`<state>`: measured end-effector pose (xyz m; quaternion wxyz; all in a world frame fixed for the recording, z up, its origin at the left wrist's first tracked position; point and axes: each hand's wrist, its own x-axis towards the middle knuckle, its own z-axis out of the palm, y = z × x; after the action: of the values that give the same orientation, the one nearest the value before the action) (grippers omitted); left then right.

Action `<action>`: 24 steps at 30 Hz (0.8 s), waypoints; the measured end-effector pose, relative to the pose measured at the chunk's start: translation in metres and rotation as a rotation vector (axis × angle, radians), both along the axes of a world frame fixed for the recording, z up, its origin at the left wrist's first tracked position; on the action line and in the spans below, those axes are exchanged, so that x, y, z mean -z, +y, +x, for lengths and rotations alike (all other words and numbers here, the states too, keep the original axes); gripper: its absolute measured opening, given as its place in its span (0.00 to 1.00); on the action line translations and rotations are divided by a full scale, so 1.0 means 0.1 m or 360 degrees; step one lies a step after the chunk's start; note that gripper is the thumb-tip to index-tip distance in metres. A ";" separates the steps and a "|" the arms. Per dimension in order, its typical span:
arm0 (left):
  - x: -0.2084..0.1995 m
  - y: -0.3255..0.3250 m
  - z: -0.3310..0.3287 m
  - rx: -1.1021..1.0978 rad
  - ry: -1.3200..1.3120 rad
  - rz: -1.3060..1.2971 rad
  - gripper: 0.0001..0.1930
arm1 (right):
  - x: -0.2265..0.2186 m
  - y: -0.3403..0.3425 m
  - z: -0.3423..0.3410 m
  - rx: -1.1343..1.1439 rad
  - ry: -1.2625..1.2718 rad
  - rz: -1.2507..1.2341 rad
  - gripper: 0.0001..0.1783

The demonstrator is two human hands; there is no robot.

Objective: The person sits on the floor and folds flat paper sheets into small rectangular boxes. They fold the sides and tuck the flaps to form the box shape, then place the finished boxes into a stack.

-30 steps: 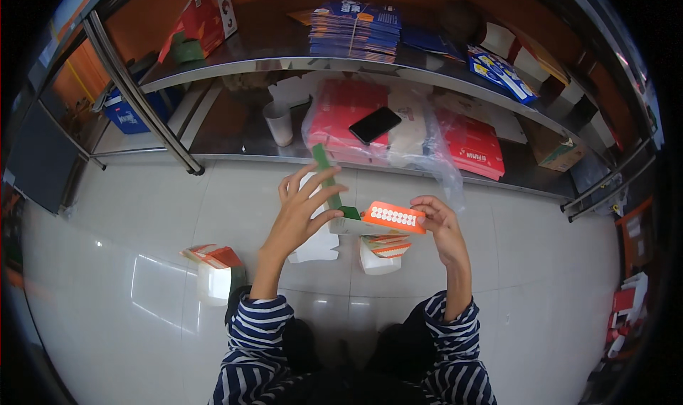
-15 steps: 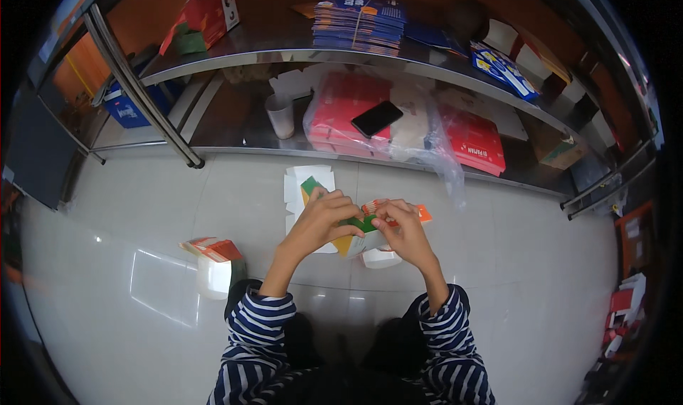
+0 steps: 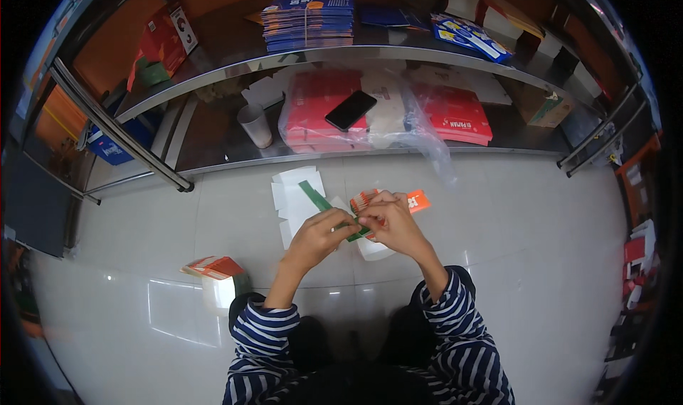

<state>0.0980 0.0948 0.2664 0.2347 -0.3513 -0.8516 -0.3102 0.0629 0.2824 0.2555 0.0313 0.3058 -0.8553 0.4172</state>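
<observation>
A printed cardboard carton (image 3: pixel 315 195) with green and orange parts is between my hands, over the floor. My left hand (image 3: pixel 316 237) pinches its green edge with bent fingers. Close by on the right, my right hand (image 3: pixel 395 226) has its fingers closed on the same carton, near the fold. An orange flap (image 3: pixel 418 201) sticks out beyond the right hand. The fingers hide much of the fold. Under the hands lies a white carton piece (image 3: pixel 376 250), partly covered. Behind the left hand, a flat white carton blank (image 3: pixel 297 193) with notched edges lies on the floor.
A partly folded carton (image 3: pixel 219 291) stands on the floor by my left knee. Ahead is a metal shelf (image 3: pixel 235 162) holding a plastic cup (image 3: pixel 255 126), a black phone (image 3: pixel 351 111), red flat cartons (image 3: pixel 455 120) in plastic and, above, a tied blue stack (image 3: pixel 307 24).
The carton has tilted between my hands: its green strip now points up and left, and its pale printed face no longer shows. Shelf items appear shifted left as the view moved.
</observation>
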 end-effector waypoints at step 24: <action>0.08 0.14 -0.04 -0.0118 -0.0224 -0.0083 0.07 | -0.10 0.11 0.02 -0.0261 -0.0053 0.0323 0.07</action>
<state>0.0939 0.1088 0.2584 0.1763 -0.3028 -0.8863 -0.3029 0.0645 0.2937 0.2652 -0.0481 0.3692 -0.8657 0.3346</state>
